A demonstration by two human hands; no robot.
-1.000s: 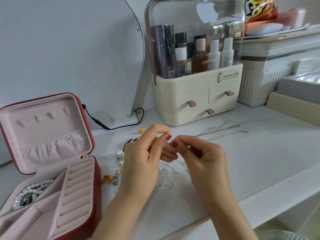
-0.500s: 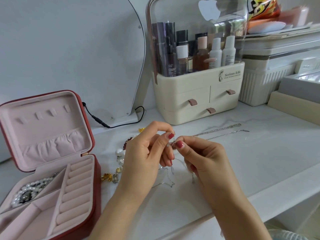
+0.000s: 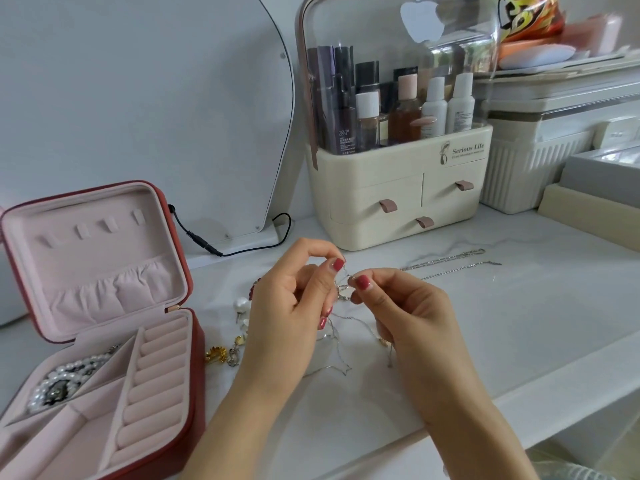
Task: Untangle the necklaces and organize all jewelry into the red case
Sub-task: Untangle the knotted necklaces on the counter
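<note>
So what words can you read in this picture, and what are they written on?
"Serious Life": on the front of the cream cosmetics organizer, beside a small drawing of a figure.
Small line under it: too blurred to read.
"YOUTH CODE": on a dark bottle inside the organizer; the print below is too small.
Big letters on the orange snack bag: cut off, unreadable.
White bottle label: too small.
No words on the red case.

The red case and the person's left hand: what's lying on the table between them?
In the head view, loose jewelry lies between the red case and the left hand: pearl earrings and small gold pieces.
</note>
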